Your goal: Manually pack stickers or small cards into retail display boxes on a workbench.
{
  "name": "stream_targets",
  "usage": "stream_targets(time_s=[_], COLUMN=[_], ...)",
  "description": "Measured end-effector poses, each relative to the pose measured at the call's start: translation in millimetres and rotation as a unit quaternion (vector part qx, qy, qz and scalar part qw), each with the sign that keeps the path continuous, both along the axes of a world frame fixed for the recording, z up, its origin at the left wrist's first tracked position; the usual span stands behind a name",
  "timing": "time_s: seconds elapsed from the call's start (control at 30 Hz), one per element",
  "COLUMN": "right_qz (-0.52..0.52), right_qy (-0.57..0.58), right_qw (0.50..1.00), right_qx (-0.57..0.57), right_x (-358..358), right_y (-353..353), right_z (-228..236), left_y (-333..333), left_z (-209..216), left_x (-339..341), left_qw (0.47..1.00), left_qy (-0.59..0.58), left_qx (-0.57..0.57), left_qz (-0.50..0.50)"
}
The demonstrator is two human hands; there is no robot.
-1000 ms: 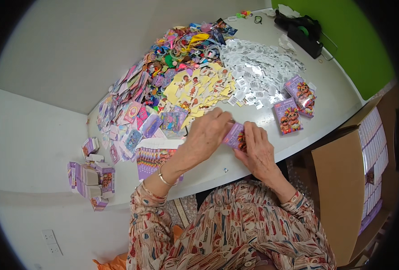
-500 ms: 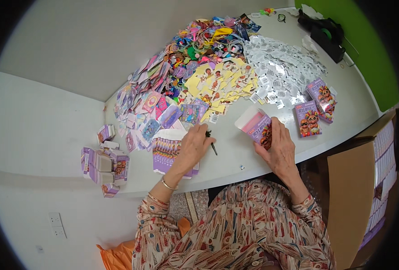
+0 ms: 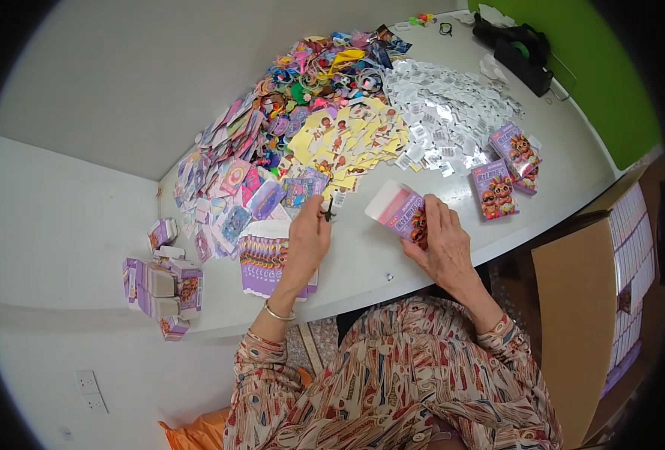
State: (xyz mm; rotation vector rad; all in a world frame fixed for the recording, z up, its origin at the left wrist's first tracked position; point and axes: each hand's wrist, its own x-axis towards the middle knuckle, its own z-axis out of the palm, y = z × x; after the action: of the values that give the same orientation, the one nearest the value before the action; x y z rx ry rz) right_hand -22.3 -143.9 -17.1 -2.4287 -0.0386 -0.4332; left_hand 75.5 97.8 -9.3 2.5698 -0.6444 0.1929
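Note:
My left hand (image 3: pixel 309 238) is closed, its fingertips pinching a small, thin dark item (image 3: pixel 328 212) whose kind I cannot make out. Below that wrist lies a fanned stack of flat purple cartons (image 3: pixel 261 264), partly covered by my forearm. In my right hand (image 3: pixel 448 246) is a small purple box (image 3: pixel 407 217) with cartoon figures, tilted above the table. Its white end flap stands open toward the upper left, showing a pink inside. Beyond my left fingertips lie a purple picture card (image 3: pixel 302 190) and yellow sticker cards (image 3: pixel 347 142).
Mixed small trinkets (image 3: pixel 325 79) and silvery packets (image 3: pixel 452 112) are heaped at the back. Purple boxes (image 3: pixel 495 191) stand to the right; more boxes (image 3: pixel 156 285) cluster at the left edge. A black tape dispenser (image 3: pixel 523 66) sits far right. A large brown carton (image 3: pixel 576 322) is beside the table.
The whole view has shifted slightly. My left hand has risen a little, and less of the dark item shows below its fingers. My right hand still holds the opened box.

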Motion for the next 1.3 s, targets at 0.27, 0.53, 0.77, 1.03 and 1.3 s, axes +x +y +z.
stream_targets(time_s=[0.27,0.53,0.77,1.03,1.3], right_qz=[0.012,0.012,0.022,0.010,0.020], right_qy=[0.025,0.034,0.023,0.018,0.042], right_qw=[1.000,0.999,0.999,0.999,0.998], right_qx=[0.005,0.016,0.036,0.025,0.031], right_x=[1.4,2.6,3.6,3.2,1.2], right_y=[4.1,4.3,7.3,5.0,6.9], right_z=[0.9,2.8,6.5,3.3,6.0], left_y=[-61.1,-73.9,-77.1,-77.1,-74.1], left_z=[71.7,73.5,31.1,50.3,46.1], left_x=[2.8,-11.8,-19.7,-12.4,-20.6], left_qw=[0.870,0.847,0.897,0.907,0.989], left_qy=[0.193,0.148,0.145,0.008,-0.047], left_qx=[-0.453,-0.511,-0.418,-0.420,-0.068], left_qz=[-0.009,-0.008,0.002,0.027,-0.120])
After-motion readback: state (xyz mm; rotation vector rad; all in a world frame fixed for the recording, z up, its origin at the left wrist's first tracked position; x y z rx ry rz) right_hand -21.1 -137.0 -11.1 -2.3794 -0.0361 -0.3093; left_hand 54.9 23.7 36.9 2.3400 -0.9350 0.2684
